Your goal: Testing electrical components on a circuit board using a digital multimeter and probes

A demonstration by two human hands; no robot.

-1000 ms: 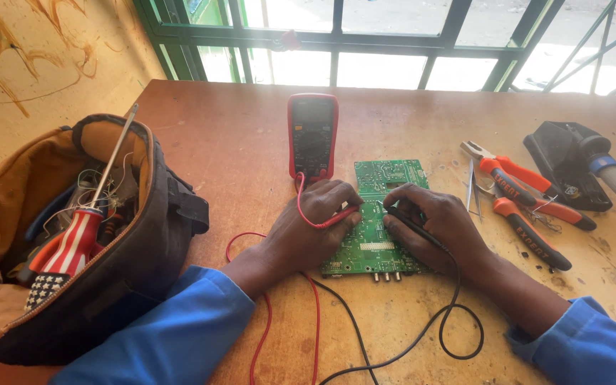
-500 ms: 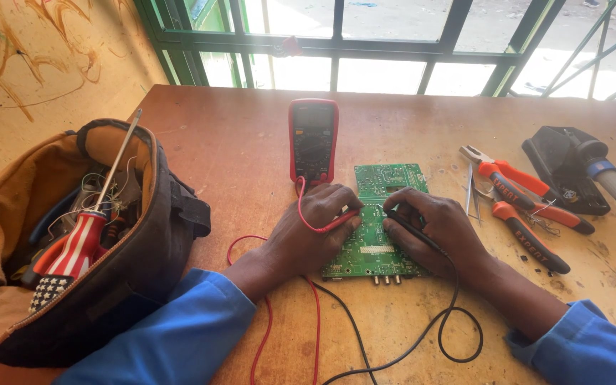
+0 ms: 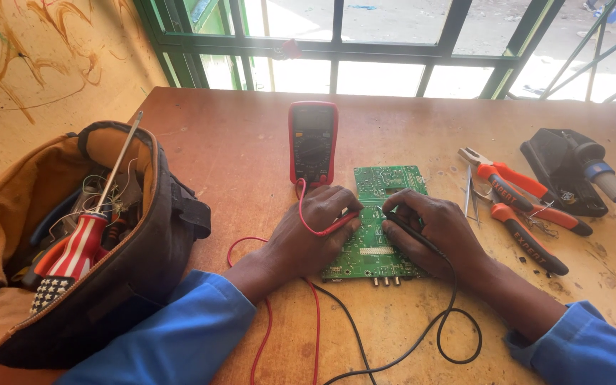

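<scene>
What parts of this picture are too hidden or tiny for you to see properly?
All in the head view:
- The red probe tip: hidden under the left hand.
- The black probe tip: covered by the right hand.
- The multimeter screen: too dark and small to read.
- The circuit board middle: hidden by both hands.
- The tool bag: cut off by the left edge, its depths dark.

Single view, head-worn camera. Looks steeply down and forward from above the wooden tabletop [image 3: 237, 142], close over the work. Both forearms enter from the bottom edge. Green circuit board [image 3: 379, 235] sits near frame centre. Open tool bag [image 3: 73, 235] fills the left side, pliers [image 3: 529, 207] lie at right. Barred window [image 3: 365, 43] runs along the top, straight ahead.
</scene>
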